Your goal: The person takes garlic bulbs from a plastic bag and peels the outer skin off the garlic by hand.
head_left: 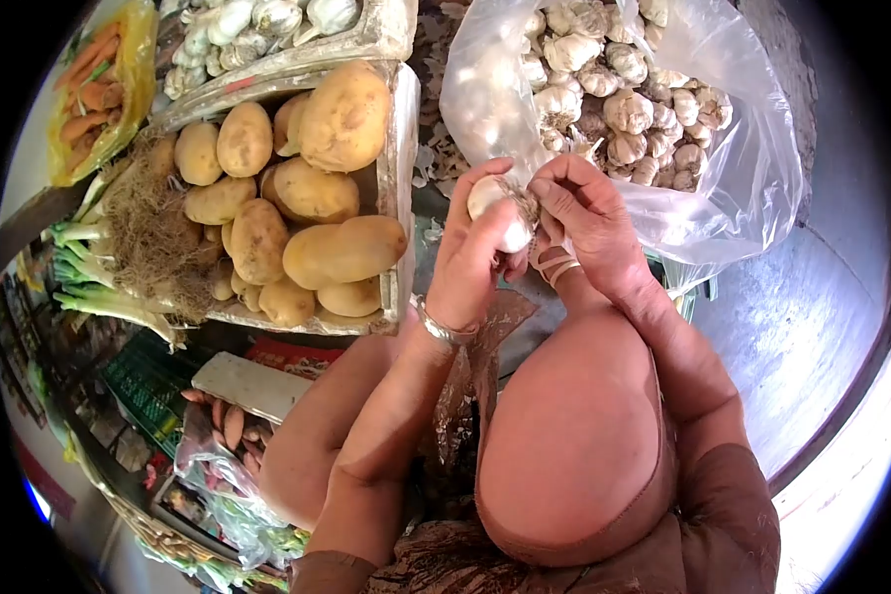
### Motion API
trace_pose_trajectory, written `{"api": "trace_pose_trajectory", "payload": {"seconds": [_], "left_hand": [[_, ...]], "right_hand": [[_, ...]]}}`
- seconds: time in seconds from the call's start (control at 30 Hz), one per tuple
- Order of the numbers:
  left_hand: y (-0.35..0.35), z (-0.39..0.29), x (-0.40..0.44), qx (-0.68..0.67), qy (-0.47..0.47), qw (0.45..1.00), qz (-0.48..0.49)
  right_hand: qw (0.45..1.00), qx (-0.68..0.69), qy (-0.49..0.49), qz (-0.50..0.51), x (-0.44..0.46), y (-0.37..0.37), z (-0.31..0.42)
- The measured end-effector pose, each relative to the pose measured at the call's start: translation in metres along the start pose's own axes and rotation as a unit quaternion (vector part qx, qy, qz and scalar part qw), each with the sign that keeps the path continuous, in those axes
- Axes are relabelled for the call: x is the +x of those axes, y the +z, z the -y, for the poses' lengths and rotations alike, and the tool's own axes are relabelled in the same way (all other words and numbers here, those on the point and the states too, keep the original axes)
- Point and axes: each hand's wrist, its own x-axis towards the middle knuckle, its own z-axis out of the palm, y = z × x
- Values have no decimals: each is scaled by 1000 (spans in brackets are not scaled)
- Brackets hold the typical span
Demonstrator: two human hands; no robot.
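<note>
My left hand point(468, 252) is wrapped round a white garlic bulb point(493, 203), its thumb across the front of the bulb. Thumb and forefinger of my right hand point(589, 213) pinch together at the bulb's right side, by its brown root end; whatever sits between those fingertips is too small to make out. Behind my hands lies a clear plastic bag point(752, 188) full of unpeeled garlic bulbs point(627, 111). Loose papery skins point(444, 163) are scattered on the floor left of the bag.
A foam box point(398, 188) of potatoes point(312, 188) stands at the left, with leeks point(99, 287) along its outer side. Beyond it are a box of whiter garlic point(230, 22) and a yellow bag of carrots point(94, 89). Sweet potatoes point(233, 426) and a green crate point(144, 381) are lower left.
</note>
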Motion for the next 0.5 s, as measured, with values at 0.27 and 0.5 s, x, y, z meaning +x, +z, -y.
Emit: {"api": "trace_pose_trajectory", "payload": {"seconds": [0.27, 0.5], "left_hand": [[-10, -1, 4, -91, -33, 995, 15], [-8, -4, 1, 47, 21, 999, -15]], "right_hand": [[999, -30, -31, 20, -12, 12, 18], [999, -22, -34, -27, -11, 10, 17]]}}
